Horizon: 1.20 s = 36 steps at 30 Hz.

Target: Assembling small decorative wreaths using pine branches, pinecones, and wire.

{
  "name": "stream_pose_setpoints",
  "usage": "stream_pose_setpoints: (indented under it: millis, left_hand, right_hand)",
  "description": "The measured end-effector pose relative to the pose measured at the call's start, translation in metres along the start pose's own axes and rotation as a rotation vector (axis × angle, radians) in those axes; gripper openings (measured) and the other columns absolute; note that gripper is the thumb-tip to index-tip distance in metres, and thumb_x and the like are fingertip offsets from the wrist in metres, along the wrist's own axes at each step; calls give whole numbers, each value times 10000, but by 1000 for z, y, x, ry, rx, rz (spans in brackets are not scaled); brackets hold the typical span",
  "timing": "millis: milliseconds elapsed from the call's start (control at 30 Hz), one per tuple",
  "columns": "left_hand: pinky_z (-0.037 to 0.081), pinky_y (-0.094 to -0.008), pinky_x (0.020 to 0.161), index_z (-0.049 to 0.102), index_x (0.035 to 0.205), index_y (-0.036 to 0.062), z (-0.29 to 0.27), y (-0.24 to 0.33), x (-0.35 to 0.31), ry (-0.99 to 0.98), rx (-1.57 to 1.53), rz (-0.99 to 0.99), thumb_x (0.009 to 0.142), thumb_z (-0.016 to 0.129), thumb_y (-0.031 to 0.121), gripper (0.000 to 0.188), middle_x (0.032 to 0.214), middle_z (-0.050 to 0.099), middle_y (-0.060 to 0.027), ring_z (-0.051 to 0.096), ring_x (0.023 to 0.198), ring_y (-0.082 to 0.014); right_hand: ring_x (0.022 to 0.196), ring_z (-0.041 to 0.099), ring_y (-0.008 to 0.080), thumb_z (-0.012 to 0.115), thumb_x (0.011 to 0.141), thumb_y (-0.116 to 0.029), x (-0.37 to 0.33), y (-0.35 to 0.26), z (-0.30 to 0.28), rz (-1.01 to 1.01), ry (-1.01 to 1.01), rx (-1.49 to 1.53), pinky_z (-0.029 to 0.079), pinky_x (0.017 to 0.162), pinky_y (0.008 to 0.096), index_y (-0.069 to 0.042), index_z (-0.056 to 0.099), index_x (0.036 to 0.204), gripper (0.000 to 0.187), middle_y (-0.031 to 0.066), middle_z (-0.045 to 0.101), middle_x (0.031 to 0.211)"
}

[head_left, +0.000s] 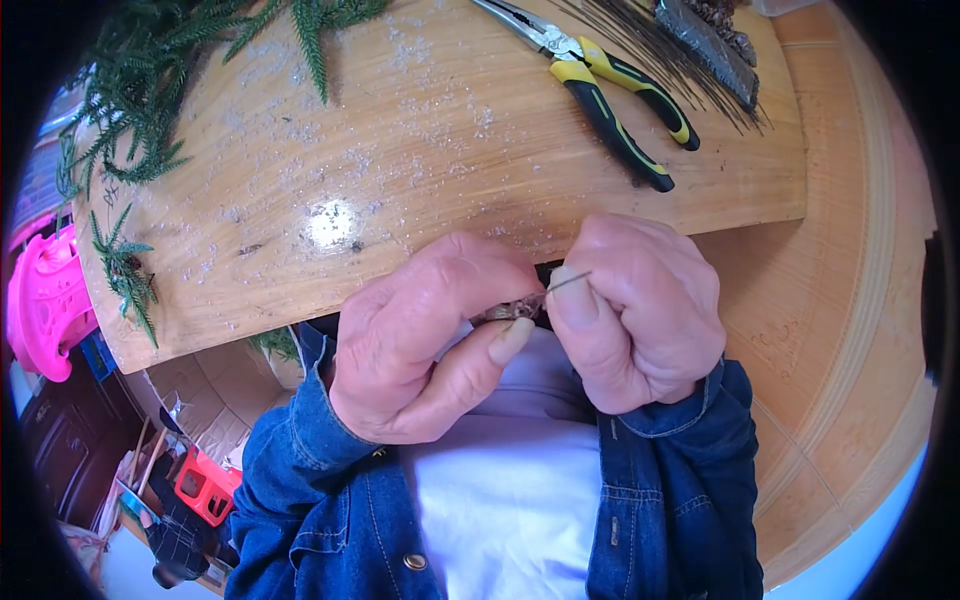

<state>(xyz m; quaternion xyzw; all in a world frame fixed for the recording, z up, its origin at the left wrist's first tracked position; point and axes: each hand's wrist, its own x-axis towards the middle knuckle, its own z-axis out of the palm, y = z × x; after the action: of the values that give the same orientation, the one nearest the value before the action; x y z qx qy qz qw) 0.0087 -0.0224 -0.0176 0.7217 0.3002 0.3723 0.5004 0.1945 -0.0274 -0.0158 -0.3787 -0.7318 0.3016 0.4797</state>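
Close to the table's front edge, in front of my chest, both hands meet with their fingertips nearly touching. My left hand pinches a small brown scaly pine cone between thumb and forefinger; the fingers cover much of it. A thin dark wire lies across the thumb of my right hand, whose fingers are curled closed on it. Whether the wire is joined to the cone cannot be made out. Beyond the right hand, needle-nose pliers with yellow and black handles rest on the wooden table, jaws pointing away.
Green artificial pine sprigs pile at the far left, with a smaller sprig nearer. Clear bits litter the tabletop. Thin wires and a grey wrapped bundle lie far right. A pink plastic seat and cardboard box stand left.
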Motion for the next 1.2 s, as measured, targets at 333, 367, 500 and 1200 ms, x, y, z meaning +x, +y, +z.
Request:
stream_pose_setpoints:
  millis: [333,367,500,1200]
  left_hand:
    - [453,-293,722,574,999,-29,1,-4,-2,-48,-240,-108,890,547,34,128,872,570,-139,564,774,-243]
    - [453,-293,722,574,999,-29,0,-3,-2,-43,-240,-104,890,547,34,128,872,570,-139,564,774,-243]
    - [445,-294,741,571,995,-31,-7,1,0,-116,-299,-136,916,542,77,138,875,563,-124,558,793,-212]
    - [383,-228,722,573,1050,-46,-25,7,-13,-108,-912,-544,915,568,184,267,913,574,-66,491,799,-99]
  right_hand:
    - [424,433,211,605,795,4,0,-3,-7,-133,-122,-82,337,416,327,-6,531,780,75,75,498,572]
    - [424,433,211,605,795,4,0,-5,-6,-138,-126,-84,337,416,327,-6,531,780,75,75,498,572]
    - [429,444,221,631,819,-50,4,-10,-7,-134,-148,-94,343,415,332,-15,535,749,125,78,506,580]
    - [594,596,220,718,735,-4,15,-17,-1,-84,-225,103,463,498,292,-8,627,899,187,99,620,731]
